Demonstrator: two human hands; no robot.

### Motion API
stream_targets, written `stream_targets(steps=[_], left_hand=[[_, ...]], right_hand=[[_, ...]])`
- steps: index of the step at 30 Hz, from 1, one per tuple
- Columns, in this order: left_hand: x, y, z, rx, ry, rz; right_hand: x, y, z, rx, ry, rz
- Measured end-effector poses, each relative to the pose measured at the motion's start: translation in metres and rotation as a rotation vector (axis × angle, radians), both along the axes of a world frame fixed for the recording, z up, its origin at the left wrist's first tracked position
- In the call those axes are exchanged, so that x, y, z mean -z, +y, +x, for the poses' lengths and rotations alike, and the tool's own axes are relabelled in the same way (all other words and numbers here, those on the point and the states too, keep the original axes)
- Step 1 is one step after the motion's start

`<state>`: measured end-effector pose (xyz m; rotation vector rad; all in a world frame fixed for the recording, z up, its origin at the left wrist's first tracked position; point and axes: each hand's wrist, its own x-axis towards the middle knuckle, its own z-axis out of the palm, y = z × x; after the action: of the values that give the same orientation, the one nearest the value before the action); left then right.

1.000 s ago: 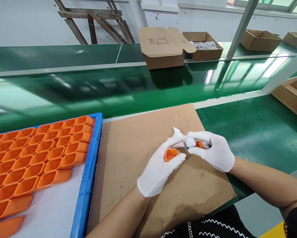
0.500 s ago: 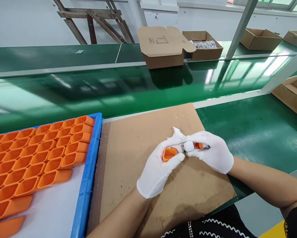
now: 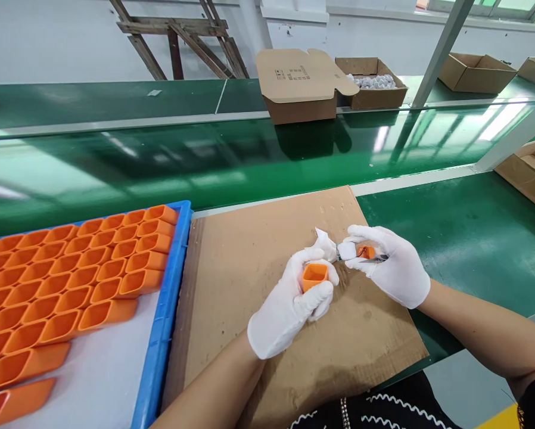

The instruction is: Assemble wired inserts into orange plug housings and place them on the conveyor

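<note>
My left hand (image 3: 289, 304), in a white glove, is closed around a hollow orange plastic sleeve (image 3: 314, 275) with its open end facing up. A loose white tip (image 3: 324, 241), perhaps glove fabric, sticks up beyond its fingers. To the right, my gloved right hand (image 3: 392, 262) grips a small part with a rounded white end (image 3: 347, 250) and an orange section (image 3: 366, 252). Something dark and metallic shows between the right fingers, too small to name. The white end points at the left fingertips. Both hands are above a flat cardboard sheet (image 3: 240, 262).
Left of the cardboard stands a blue tray (image 3: 160, 333) with rows of orange sleeves (image 3: 93, 256). A green conveyor (image 3: 196, 173) runs behind. Across it are an open carton (image 3: 301, 110) and a box of small white pieces (image 3: 377, 98). Another carton (image 3: 531, 170) sits at the right.
My hands have moved slightly apart: the right hand has shifted right with the white-ended part. The left fingers have curled further round the orange sleeve. The view has shifted a little.
</note>
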<state>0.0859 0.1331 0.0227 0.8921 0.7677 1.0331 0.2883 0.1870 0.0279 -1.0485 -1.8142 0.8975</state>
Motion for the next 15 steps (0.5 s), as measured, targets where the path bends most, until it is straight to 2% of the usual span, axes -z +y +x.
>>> stream_targets(steps=[4,9,15], left_hand=[[-0.002,0.001,-0.002,0.052,0.068,-0.008],[-0.005,0.005,-0.003,-0.047,0.158,0.038],[-0.018,0.006,-0.003,0.018,0.027,-0.059]], right_hand=[[-0.004,0.000,-0.002,0.031,0.113,-0.031],[-0.009,0.001,-0.001,0.054,0.052,0.045],[-0.006,0.002,-0.001,0.003,0.149,0.069]])
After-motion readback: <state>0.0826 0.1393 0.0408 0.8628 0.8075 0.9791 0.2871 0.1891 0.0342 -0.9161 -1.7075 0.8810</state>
